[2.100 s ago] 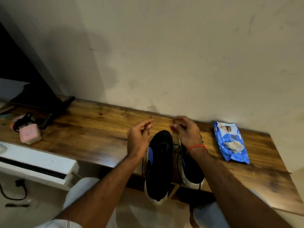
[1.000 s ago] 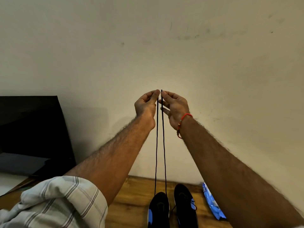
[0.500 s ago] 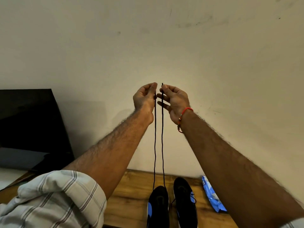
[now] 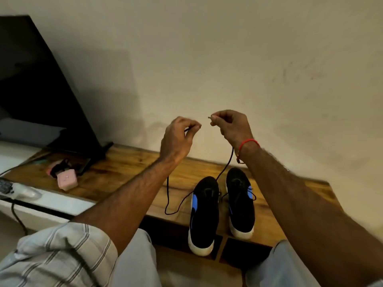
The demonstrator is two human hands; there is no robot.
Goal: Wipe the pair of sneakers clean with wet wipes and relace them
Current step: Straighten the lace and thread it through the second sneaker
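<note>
Two black sneakers with blue side marks and white soles stand side by side on the wooden table (image 4: 124,172), toes pointing away from me: the left sneaker (image 4: 204,212) and the right sneaker (image 4: 240,200). A black shoelace (image 4: 224,166) runs up from the left sneaker. My left hand (image 4: 178,137) pinches one lace end and my right hand (image 4: 230,125) pinches the other, both raised above the shoes and a short gap apart. The lace hangs slack, with a loop drooping onto the table left of the shoes. My right arm hides the table to the right of the shoes.
A dark screen (image 4: 37,90) leans at the left. A pink box (image 4: 67,180) with dark cables lies near its foot. A white shelf (image 4: 41,201) runs below the table's left end. The wall stands close behind the table.
My hands came down from high overhead to just above the shoes and moved slightly apart. The taut lace strands went slack, and the view tilted down to the table.
</note>
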